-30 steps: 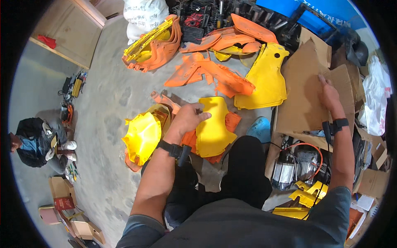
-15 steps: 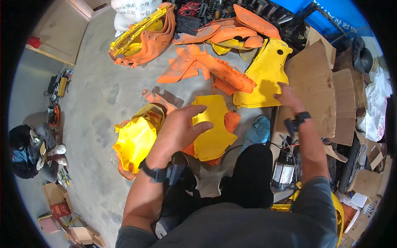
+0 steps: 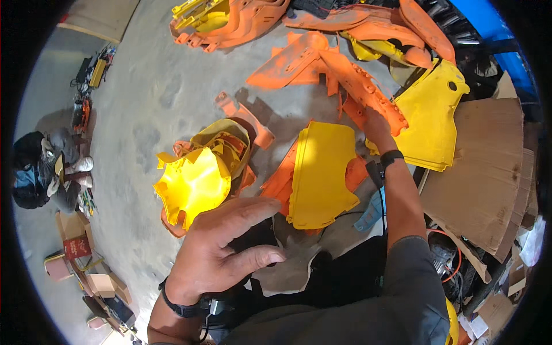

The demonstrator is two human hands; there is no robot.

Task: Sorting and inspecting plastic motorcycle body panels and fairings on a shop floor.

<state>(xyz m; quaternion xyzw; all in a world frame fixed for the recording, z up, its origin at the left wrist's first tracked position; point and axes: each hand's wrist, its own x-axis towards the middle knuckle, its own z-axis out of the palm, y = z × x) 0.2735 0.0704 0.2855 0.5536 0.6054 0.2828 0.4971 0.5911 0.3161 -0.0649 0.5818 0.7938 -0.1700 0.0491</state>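
My left hand (image 3: 230, 244) is open above the floor, its thumb and fingers apart with nothing between them. Just beyond it lie a crumpled-looking bright yellow plastic cover (image 3: 192, 184) and a flat yellow panel (image 3: 322, 172), which rests on orange plastic parts (image 3: 282, 178). My right hand (image 3: 376, 131) reaches forward to the near end of a long orange plastic panel (image 3: 365, 86). It appears to touch that panel, but its fingers are in shadow and hard to make out. Right beside it is a large yellow panel (image 3: 431, 118) with a round hole.
More orange panels (image 3: 368, 29) and an orange shell (image 3: 247, 23) with yellow parts lie at the back. Cardboard sheets (image 3: 477, 172) lean at right. A small orange bracket (image 3: 247, 121) lies mid-floor. At far left a person (image 3: 49, 169) sits near tools; open boxes (image 3: 75, 230) stand nearby.
My right hand has moved from the large yellow panel's near edge to the long orange panel. My left hand has drawn back from the flat yellow panel. The view has shifted.
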